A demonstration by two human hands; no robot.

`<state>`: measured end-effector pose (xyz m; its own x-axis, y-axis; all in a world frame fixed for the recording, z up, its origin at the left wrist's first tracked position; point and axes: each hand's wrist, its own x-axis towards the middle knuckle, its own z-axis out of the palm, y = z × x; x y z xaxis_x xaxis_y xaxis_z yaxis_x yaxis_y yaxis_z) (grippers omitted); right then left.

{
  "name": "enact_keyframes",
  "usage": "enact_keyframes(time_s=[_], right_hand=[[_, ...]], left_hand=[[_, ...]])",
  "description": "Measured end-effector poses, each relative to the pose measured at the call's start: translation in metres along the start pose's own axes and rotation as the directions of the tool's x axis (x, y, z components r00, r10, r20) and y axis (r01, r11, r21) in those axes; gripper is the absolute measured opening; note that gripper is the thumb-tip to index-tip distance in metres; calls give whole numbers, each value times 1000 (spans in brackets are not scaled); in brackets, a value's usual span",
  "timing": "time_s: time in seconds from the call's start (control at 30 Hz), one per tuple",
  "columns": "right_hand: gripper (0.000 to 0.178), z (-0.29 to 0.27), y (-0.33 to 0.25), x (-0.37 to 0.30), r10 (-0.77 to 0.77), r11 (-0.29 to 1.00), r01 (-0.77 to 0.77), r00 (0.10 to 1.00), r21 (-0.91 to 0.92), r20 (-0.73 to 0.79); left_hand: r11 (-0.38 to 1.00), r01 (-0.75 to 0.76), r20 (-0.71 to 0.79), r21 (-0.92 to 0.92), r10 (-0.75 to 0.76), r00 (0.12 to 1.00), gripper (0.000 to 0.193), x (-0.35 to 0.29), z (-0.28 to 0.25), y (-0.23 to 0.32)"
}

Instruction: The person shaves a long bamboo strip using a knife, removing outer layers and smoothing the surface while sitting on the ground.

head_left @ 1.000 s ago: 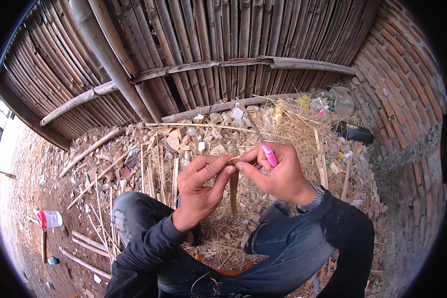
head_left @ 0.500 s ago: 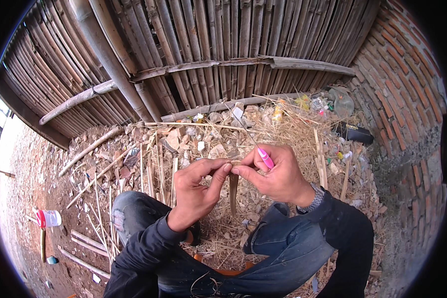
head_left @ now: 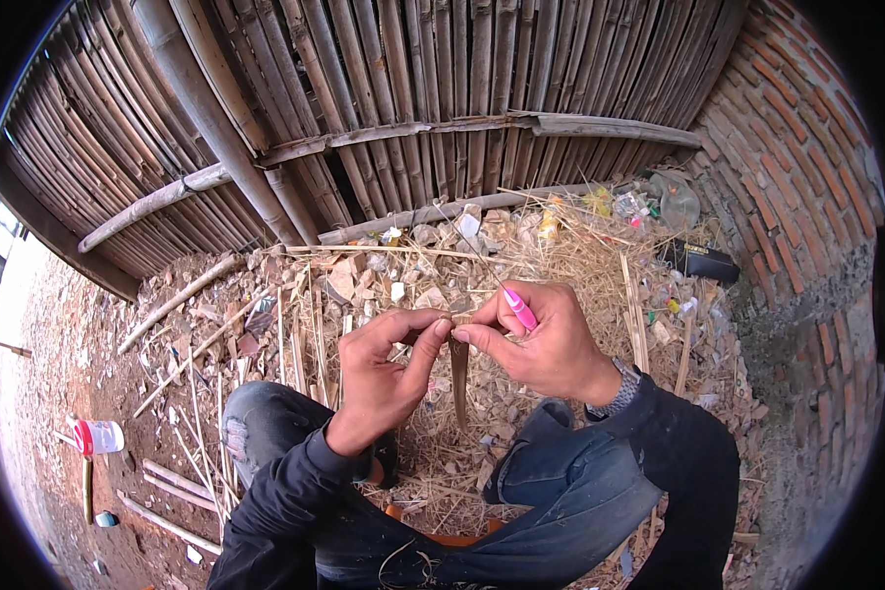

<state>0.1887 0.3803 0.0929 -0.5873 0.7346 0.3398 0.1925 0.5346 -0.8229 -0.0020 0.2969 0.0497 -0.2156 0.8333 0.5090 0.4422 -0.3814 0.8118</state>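
Head cam: L hand [head_left: 385, 360], R hand [head_left: 553, 339] pinch brown strip [head_left: 459, 383], prob. bamboo.

A weathered brown wall of upright bamboo canes [head_left: 570, 69] is standing ahead, while a rough reddish brick wall [head_left: 801, 167] is running along the right. Bright daylight is whitening the left of the brown earth floor [head_left: 152, 433].
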Motion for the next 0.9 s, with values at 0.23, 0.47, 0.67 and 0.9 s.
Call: enact_keyframes(time_s=[0.23,0.47,0.67,0.9], right_hand=[[18,3,3,2,38,999,-38,999,32,-21],[13,0,24,-1,150,941,-124,987,316,-58],[44,-10,32,-1,199,943,-214,976,254,83],[18,-10,35,-1,214,958,-219,976,185,48]], left_hand=[[999,-25,28,-20,26,999,19,-2,1,-10],[998,36,159,-44,-28,987,29,-6,8,-13],[998,55,334,-5,-50,941,33,-14,18,-19],[927,331,143,-178,-308,941,17,-12,14,-33]])
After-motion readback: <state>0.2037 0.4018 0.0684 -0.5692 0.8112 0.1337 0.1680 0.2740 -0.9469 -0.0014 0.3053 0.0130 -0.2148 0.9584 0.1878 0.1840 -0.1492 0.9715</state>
